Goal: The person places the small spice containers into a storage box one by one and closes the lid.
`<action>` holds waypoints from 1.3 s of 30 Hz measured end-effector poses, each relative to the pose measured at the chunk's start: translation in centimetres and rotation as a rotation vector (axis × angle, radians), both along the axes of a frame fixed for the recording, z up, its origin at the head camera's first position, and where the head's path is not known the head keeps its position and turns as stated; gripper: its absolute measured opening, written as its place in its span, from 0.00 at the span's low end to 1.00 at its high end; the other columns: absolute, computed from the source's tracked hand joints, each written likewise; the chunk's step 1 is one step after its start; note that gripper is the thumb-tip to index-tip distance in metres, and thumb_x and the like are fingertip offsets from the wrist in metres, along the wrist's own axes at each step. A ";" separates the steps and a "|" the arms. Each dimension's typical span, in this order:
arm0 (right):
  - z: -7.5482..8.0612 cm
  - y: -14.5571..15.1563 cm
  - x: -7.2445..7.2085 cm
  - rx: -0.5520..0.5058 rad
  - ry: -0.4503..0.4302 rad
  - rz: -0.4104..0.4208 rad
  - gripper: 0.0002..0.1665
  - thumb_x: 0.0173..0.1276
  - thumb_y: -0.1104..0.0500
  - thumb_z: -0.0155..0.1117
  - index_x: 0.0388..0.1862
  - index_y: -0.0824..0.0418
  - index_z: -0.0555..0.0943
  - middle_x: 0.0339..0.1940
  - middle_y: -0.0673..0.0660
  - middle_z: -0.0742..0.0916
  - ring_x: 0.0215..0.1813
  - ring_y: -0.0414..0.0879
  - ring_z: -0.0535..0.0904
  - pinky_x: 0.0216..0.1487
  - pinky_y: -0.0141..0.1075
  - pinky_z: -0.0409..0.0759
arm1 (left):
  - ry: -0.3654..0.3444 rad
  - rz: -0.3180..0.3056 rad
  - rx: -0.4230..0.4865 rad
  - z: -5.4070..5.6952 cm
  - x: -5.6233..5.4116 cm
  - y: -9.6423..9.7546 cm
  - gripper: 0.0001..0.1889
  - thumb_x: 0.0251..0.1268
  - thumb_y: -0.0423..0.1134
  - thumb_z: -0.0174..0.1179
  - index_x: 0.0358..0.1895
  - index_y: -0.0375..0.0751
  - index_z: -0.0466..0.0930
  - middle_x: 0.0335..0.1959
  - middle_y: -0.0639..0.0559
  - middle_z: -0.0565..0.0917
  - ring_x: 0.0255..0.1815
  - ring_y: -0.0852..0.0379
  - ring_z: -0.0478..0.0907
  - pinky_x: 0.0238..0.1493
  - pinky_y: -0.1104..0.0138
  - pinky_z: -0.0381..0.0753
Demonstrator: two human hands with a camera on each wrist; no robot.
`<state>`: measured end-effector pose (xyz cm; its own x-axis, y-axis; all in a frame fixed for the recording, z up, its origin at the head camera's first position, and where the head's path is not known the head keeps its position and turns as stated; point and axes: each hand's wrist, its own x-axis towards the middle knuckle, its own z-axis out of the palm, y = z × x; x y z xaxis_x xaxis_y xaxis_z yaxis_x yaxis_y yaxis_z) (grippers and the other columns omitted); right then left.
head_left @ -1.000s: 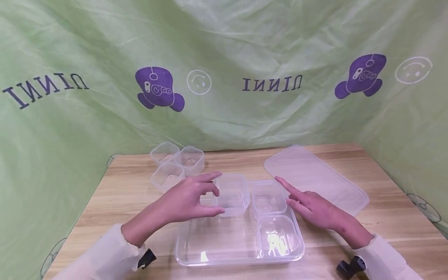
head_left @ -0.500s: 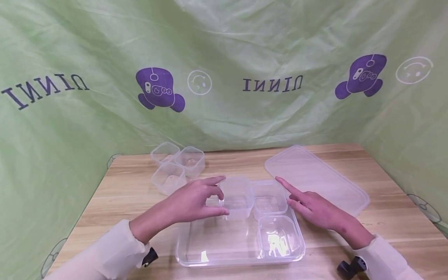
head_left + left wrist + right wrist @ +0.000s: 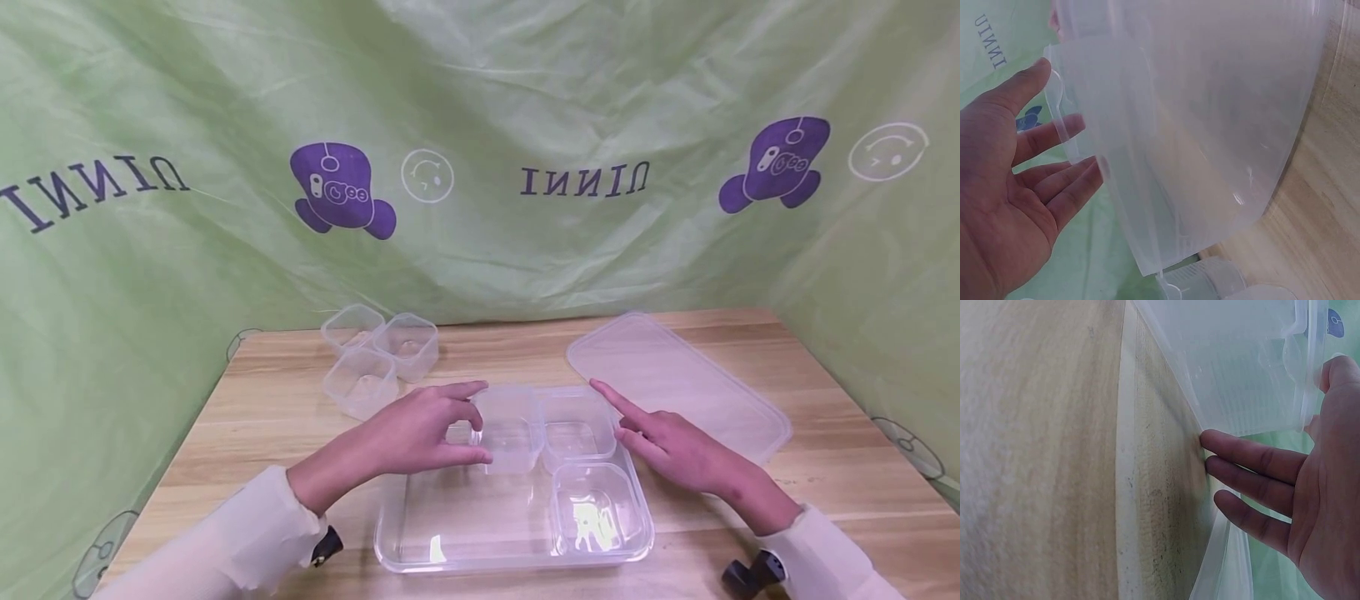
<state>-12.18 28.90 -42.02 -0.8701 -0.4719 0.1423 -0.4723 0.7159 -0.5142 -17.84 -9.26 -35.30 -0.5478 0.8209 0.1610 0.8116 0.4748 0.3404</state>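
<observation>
Clear plastic makes up the small box [image 3: 510, 429], pinched at its left side between the thumb and fingers of the left hand [image 3: 420, 429], over the far part of the wide tray [image 3: 450, 568]; whether it sits fully down I cannot tell. Well apart, the right hand [image 3: 671, 446] holds its fingers extended at the tray's other side. Between the hands stands a second box [image 3: 573, 429]; just beyond the left, three tubs [image 3: 408, 354]; beyond the right, a flat translucent lid [image 3: 675, 379].
</observation>
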 end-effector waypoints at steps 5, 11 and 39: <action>0.1 -0.1 0.0 -0.003 0.004 0.005 0.37 0.85 0.56 0.50 0.86 0.44 0.51 0.21 0.34 0.65 0.22 0.29 0.54 0.38 0.34 0.70 | 0.003 -0.003 -0.006 -0.2 -0.2 0.2 0.21 0.64 0.61 0.69 0.40 0.45 0.89 0.70 0.41 0.76 0.60 0.46 0.82 0.49 0.61 0.83; 0.1 -0.1 -0.1 0.003 0.011 0.012 0.37 0.84 0.56 0.50 0.86 0.45 0.52 0.21 0.34 0.65 0.23 0.28 0.54 0.37 0.34 0.70 | 0.001 -0.005 -0.012 -0.6 -0.6 0.3 0.21 0.64 0.60 0.70 0.40 0.44 0.89 0.70 0.39 0.76 0.58 0.45 0.83 0.47 0.62 0.84; 0.2 -0.1 -0.1 -0.005 0.010 0.008 0.37 0.84 0.56 0.50 0.86 0.44 0.52 0.21 0.33 0.65 0.22 0.29 0.54 0.38 0.35 0.70 | -0.025 -0.011 -0.133 -0.8 -0.9 1.2 0.23 0.65 0.60 0.69 0.45 0.42 0.91 0.71 0.33 0.72 0.51 0.41 0.86 0.47 0.58 0.85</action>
